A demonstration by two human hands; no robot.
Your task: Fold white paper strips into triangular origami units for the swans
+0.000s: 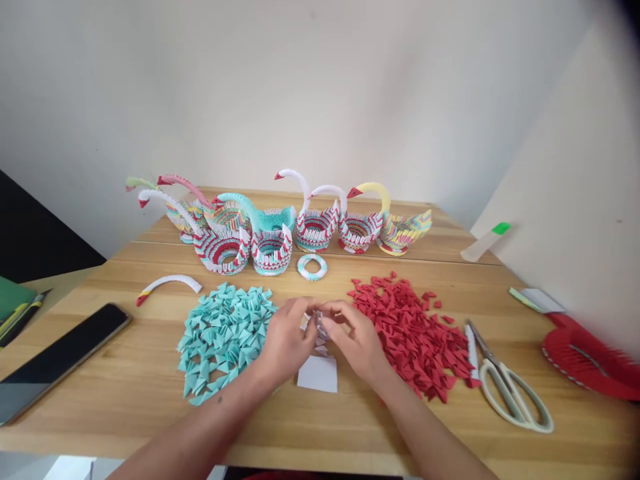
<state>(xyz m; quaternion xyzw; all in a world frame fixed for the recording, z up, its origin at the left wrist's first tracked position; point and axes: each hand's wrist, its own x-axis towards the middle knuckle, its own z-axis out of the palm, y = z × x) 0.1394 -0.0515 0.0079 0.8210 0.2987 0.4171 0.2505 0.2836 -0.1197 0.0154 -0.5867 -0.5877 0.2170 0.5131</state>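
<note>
My left hand [290,337] and my right hand [355,333] meet at the fingertips over the middle of the table. Both are closed in a pinch on a small white paper piece [319,319], partly hidden by the fingers. Beneath them a few white folded paper triangles [321,345] show in the gap. Just in front lies a white sheet of paper [317,375]. A pile of turquoise folded paper triangles [225,333] is beside my left hand. Red folded paper triangles [415,333] are heaped beside my right hand.
Several folded-paper swans [270,247] stand at the back, behind a turquoise-and-white paper ring [312,267]. A curved white swan neck [170,280] and a phone [65,360] lie left. Scissors [515,387], a green-capped glue bottle [486,241] and a red fan-shaped item [590,360] lie right.
</note>
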